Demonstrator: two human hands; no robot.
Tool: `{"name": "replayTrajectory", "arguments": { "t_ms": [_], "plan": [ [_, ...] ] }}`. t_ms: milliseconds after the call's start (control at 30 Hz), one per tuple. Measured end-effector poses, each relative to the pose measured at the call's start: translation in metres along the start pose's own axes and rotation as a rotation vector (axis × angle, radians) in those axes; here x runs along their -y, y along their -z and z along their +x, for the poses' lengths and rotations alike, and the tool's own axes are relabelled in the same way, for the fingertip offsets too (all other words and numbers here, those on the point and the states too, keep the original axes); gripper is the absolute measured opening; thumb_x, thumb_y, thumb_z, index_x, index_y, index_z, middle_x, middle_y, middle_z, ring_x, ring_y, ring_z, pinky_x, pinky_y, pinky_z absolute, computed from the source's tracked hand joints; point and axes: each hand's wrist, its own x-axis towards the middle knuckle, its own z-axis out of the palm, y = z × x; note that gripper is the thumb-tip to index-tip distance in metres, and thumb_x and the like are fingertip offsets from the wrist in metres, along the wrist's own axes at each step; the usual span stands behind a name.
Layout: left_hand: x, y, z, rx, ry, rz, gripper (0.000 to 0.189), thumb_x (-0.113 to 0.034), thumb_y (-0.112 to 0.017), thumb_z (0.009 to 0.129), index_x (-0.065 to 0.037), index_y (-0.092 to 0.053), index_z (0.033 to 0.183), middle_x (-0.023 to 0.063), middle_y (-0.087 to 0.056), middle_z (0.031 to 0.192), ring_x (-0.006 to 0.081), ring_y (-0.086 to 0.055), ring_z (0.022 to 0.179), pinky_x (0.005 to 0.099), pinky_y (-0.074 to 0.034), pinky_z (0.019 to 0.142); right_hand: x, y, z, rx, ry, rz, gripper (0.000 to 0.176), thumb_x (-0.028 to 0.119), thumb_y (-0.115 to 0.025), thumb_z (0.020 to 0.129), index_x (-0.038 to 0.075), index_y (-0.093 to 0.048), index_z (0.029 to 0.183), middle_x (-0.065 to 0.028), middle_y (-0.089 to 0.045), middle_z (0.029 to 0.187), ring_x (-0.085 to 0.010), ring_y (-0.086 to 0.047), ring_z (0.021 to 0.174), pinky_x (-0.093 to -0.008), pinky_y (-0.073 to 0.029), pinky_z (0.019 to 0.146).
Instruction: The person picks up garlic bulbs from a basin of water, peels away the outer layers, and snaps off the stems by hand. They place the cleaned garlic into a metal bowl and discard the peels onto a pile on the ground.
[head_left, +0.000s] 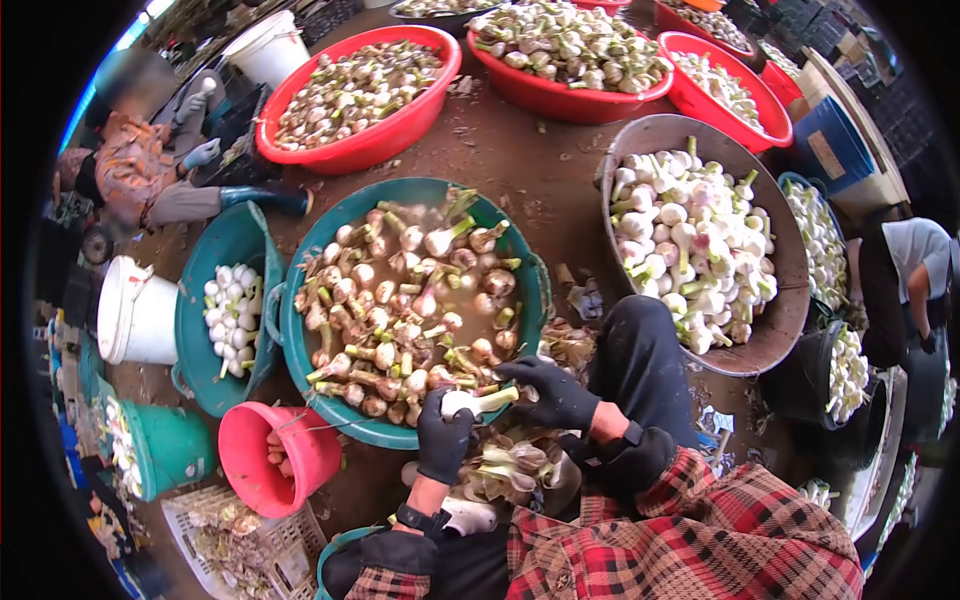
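My left hand (pixel 446 436), in a black glove, is closed around a peeled white garlic bulb (pixel 462 403), its pale green stem pointing right. Beside the stem's cut end is my right hand (pixel 553 394), also black-gloved, with fingers apart and reaching left. Both hands are over the near rim of a large green tub (pixel 288 335) of murky water, where many brownish unpeeled garlic bulbs (pixel 385 292) float. Stripped garlic skins (pixel 508 465) lie in a heap just below my hands, between my legs.
Right of the tub stands a wide basin (pixel 790 235) piled with clean white garlic. At left are a green tub (pixel 190 300), a white bucket (pixel 138 312), a pink bucket (pixel 262 490) and a plastic crate (pixel 290 545). Red basins (pixel 430 110) line the back. Co-workers sit left and right.
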Motion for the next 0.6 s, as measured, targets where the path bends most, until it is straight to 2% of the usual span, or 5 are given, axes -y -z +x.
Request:
{"name": "replayTrajectory", "arguments": {
  "t_ms": [167,267,400,467,600],
  "plan": [
    [0.002,-0.006,-0.002,0.179,-0.015,0.148,0.033,-0.008,-0.063,0.081,0.003,-0.053,0.111,0.0116,-0.063,0.098,0.0168,-0.061,0.087,0.0303,-0.051,0.078,0.023,-0.007,0.003,-0.044,0.019,0.221,0.031,0.01,-0.074,0.077,0.005,-0.068,0.106,-0.0156,-0.067,0.099,-0.0257,-0.066,0.091,-0.0343,-0.051,0.083],
    [0.006,-0.008,-0.008,0.211,-0.117,0.059,0.038,-0.014,-0.065,0.086,0.002,-0.053,0.118,0.0142,-0.062,0.106,0.0184,-0.061,0.096,0.0302,-0.051,0.08,0.01,0.022,-0.005,-0.366,-0.072,0.126,0.03,0.0,-0.067,0.069,0.008,-0.07,0.098,-0.015,-0.068,0.092,-0.0304,-0.066,0.083,-0.0371,-0.052,0.074],
    [0.005,-0.007,-0.011,0.285,-0.04,0.183,0.032,-0.016,-0.067,0.083,0.001,-0.059,0.109,0.0143,-0.068,0.095,0.0204,-0.066,0.081,0.0316,-0.053,0.072,-0.002,0.125,-0.015,-0.933,0.021,-0.353,0.025,-0.001,-0.057,0.075,0.007,-0.069,0.095,-0.0119,-0.062,0.076,-0.0274,-0.063,0.073,-0.0338,-0.05,0.066],
    [0.014,-0.011,-0.01,0.309,-0.02,0.18,0.031,-0.016,-0.067,0.083,0.001,-0.06,0.109,0.0143,-0.068,0.095,0.021,-0.067,0.08,0.0313,-0.053,0.072,0.009,0.162,-0.025,-0.973,-0.456,-0.81,0.029,0.009,-0.069,0.075,0.004,-0.066,0.103,-0.0168,-0.065,0.1,-0.0349,-0.063,0.088,-0.0383,-0.05,0.078],
    [0.01,-0.017,-0.01,0.364,-0.05,0.266,0.031,-0.017,-0.066,0.083,-0.002,-0.06,0.109,0.0149,-0.068,0.096,0.024,-0.069,0.081,0.0316,-0.053,0.072,0.003,0.151,-0.004,-0.85,-0.263,-0.899,0.044,0.004,-0.068,0.069,0.003,-0.06,0.113,-0.0189,-0.063,0.104,-0.0364,-0.059,0.097,-0.042,-0.047,0.086]
  ]
}}
